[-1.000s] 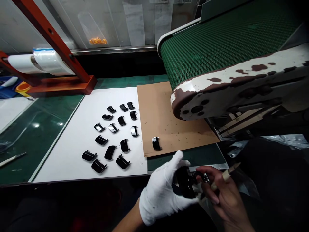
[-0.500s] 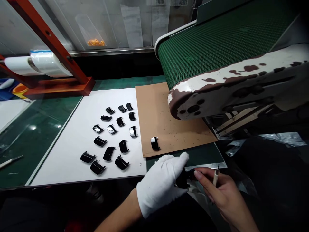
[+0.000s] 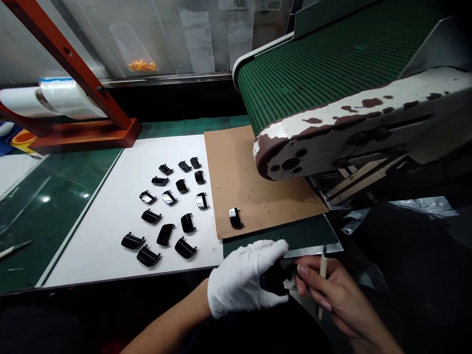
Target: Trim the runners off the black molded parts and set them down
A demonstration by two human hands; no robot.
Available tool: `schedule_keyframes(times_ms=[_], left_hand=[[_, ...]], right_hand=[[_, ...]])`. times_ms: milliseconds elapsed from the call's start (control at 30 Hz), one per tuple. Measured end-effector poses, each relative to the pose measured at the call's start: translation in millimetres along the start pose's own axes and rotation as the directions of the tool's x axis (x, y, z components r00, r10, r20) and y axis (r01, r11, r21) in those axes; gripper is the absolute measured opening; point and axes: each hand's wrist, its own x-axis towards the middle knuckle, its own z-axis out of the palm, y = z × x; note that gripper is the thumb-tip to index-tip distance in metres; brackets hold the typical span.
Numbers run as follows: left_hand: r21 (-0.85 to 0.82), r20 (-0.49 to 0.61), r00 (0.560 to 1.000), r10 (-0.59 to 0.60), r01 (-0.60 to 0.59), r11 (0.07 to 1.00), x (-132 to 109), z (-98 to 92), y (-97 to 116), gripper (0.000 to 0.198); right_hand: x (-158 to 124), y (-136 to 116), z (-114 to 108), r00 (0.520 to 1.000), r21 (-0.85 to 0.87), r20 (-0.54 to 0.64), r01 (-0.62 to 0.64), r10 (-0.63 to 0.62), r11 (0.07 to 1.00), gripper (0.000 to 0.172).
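Note:
My left hand (image 3: 243, 280), in a white fabric glove, is shut on a glossy black plastic part (image 3: 275, 279), which is mostly hidden by the fingers. My right hand (image 3: 326, 295) is bare and close beside it, pinching a slim pale pen-like tool (image 3: 323, 275). Its fingertips are next to the black part. Several similar black parts (image 3: 165, 235) lie in loose rows on a white sheet (image 3: 92, 250), beyond my hands. One more black part (image 3: 235, 218) lies on a brown cardboard sheet (image 3: 254, 191) scattered with tiny curled bits.
A green mesh conveyor belt (image 3: 324, 83) with a chipped white frame overhangs the cardboard at right. A red wooden stand (image 3: 84, 137) holds rolls of white film (image 3: 68, 98). A craft knife (image 3: 14, 250) lies on the green mat at far left.
The pale tool has swung from pointing right to nearly upright in my right hand. The black part is turned and more hidden by my glove. The whole scene has shifted slightly left in view.

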Motion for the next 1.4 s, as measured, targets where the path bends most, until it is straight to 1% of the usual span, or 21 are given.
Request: schedule_keyframes(times_ms=[100, 267, 367, 467, 567, 633, 700, 800, 900, 1000, 1067, 1133, 1200, 1233, 1267, 1333, 1400], left_hand=[[0.037, 0.014, 0.999, -0.04, 0.039, 0.999, -6.2, 8.1, -2.8, 0.085], [0.092, 0.036, 0.997, -0.062, 0.059, 0.994, -6.5, 18.0, -11.9, 0.078], [0.115, 0.042, 0.997, -0.066, 0.06, 0.992, -2.9, 18.9, -14.2, 0.075], [0.127, 0.084, 0.994, -0.072, 0.061, 0.99, 1.0, 17.7, -13.3, 0.077], [0.124, 0.12, 0.99, -0.074, 0.059, 0.991, 2.9, 15.6, -9.7, 0.079], [0.123, 0.11, 0.991, -0.075, 0.061, 0.99, 1.4, 15.2, -6.7, 0.081], [0.117, 0.091, 0.994, -0.067, 0.056, 0.992, -2.8, 17.4, -4.8, 0.083], [0.094, 0.061, 0.998, -0.032, 0.026, 0.995, -13.1, 26.8, -7.1, 0.083], [0.072, 0.032, 0.999, 0.002, -0.005, 0.997, -22.9, 39.0, -13.1, 0.084], [0.047, 0.006, 0.998, 0.059, -0.06, 0.997, -24.1, 44.8, -12.3, 0.083], [0.03, -0.007, 0.994, 0.112, -0.111, 0.993, -18.6, 42.5, -4.6, 0.08], [-0.001, 0.002, 0.98, 0.197, -0.197, 0.98, -10.0, 36.7, 6.2, 0.077], [-0.041, 0.022, 0.96, 0.279, -0.278, 0.96, -2.0, 29.8, 15.3, 0.074], [-0.052, 0.039, 0.957, 0.286, -0.284, 0.957, 0.8, 26.9, 17.7, 0.072], [-0.043, 0.061, 0.966, 0.252, -0.249, 0.967, 2.5, 24.7, 18.4, 0.069], [0.023, 0.12, 0.987, 0.104, -0.107, 0.994, 2.6, 22.5, 14.9, 0.062], [0.109, 0.166, 0.985, -0.047, 0.029, 0.994, 0.1, 23.7, 8.2, 0.06]], right_hand=[[2.7, 4.5, 1.5, 1.0, -0.049, 0.004, -0.015, 0.016, 0.999, 0.048], [5.3, 8.8, 2.2, 0.997, -0.217, -0.062, 0.039, -0.054, 0.975, 0.046], [7.1, 6.1, 1.8, 0.992, -0.303, -0.093, 0.054, -0.085, 0.952, 0.047], [8.4, 2.5, 2.2, 0.987, -0.371, -0.121, 0.051, -0.102, 0.927, 0.046], [7.9, 0.2, 3.1, 0.986, -0.398, -0.129, 0.044, -0.104, 0.916, 0.046], [6.4, -0.3, 2.9, 0.992, -0.371, -0.099, 0.039, -0.081, 0.928, 0.047], [4.5, 0.3, 1.1, 0.998, -0.314, -0.043, 0.036, -0.053, 0.949, 0.049], [3.4, 3.1, -4.8, 0.999, -0.201, 0.034, 0.033, -0.026, 0.979, 0.049], [6.4, 9.2, -12.4, 0.997, -0.09, 0.081, 0.023, -0.016, 0.996, 0.045], [12.4, 22.1, -15.4, 0.993, 0.006, 0.115, 0.013, -0.014, 1.0, 0.045], [16.0, 35.4, -12.2, 0.991, 0.058, 0.134, 0.004, -0.011, 0.998, 0.053], [18.4, 49.5, -6.5, 0.988, 0.084, 0.155, -0.007, -0.006, 0.996, 0.061], [20.3, 59.9, -2.1, 0.987, 0.076, 0.159, -0.011, -0.001, 0.997, 0.064], [21.4, 62.1, -1.6, 0.988, 0.061, 0.156, -0.008, -0.001, 0.998, 0.065], [22.5, 61.8, -2.3, 0.989, 0.041, 0.149, -0.003, -0.003, 0.999, 0.066], [23.9, 54.2, -6.5, 0.992, -0.022, 0.125, 0.016, -0.013, 1.0, 0.066], [22.1, 40.4, -10.9, 0.996, -0.125, 0.084, 0.038, -0.028, 0.991, 0.059]])
